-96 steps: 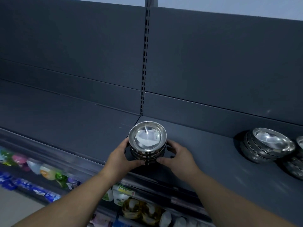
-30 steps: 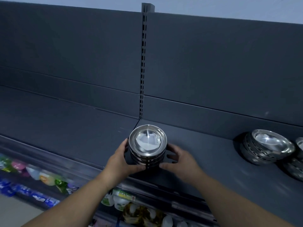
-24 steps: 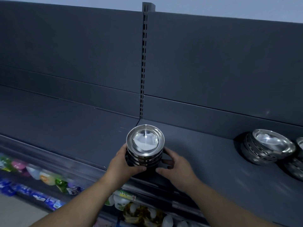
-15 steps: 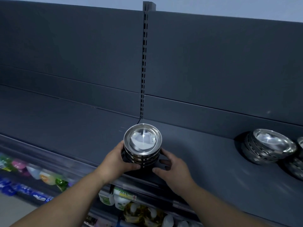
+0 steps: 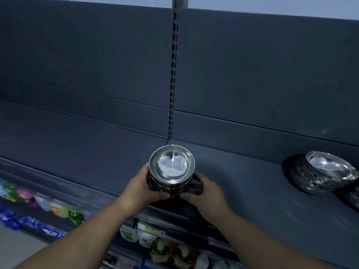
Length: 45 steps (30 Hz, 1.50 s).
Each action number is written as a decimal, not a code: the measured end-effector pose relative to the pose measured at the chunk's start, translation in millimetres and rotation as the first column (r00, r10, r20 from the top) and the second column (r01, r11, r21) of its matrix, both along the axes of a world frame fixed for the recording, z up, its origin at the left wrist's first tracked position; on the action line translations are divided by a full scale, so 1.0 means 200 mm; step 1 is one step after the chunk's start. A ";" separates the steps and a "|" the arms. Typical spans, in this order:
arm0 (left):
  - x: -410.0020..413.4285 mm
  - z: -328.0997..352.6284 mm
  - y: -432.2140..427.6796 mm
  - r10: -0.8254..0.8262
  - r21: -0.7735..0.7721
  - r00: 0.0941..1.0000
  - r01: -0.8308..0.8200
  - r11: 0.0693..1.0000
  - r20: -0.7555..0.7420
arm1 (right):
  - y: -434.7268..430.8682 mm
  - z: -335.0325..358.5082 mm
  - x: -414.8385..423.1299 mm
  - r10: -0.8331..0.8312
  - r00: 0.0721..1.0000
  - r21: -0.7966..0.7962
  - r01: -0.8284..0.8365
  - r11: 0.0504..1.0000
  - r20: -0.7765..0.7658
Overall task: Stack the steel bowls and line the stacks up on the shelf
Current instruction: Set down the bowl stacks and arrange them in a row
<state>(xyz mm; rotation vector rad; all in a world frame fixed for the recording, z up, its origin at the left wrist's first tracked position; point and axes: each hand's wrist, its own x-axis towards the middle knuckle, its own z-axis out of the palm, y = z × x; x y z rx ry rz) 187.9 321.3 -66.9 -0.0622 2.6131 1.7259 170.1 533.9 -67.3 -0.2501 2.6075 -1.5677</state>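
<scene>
Compared with the view a second ago, both thumbs are drawing closer together at the front of the stack, and the stack is sitting a little further left against the slotted upright (image 5: 172,74). Left hand (image 5: 139,189) is curling round the left side of the stack of steel bowls (image 5: 172,166), thumb in front. Right hand (image 5: 204,193) is doing the same on the right side, and the two thumb tips are almost touching below the rims.

The stack is standing upright in the lower centre of the frame, near the front edge of the shelf (image 5: 252,191). Whether it is resting fully or being lifted cannot be told. A second stack (image 5: 326,173) is leaning at the right edge of the frame, well apart. Packaged goods (image 5: 58,208) are showing on the tier below, lower left.

Judgement: the positioning step is in hand. The next move is calling for a level two-handed slide into line with the second stack, then a release without tipping the bowls.
</scene>
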 end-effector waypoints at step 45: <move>-0.02 0.09 -0.08 -0.088 0.056 0.996 0.087 0.995 0.024 | -0.05 0.04 0.05 -0.068 0.997 0.026 0.069 0.997 -0.045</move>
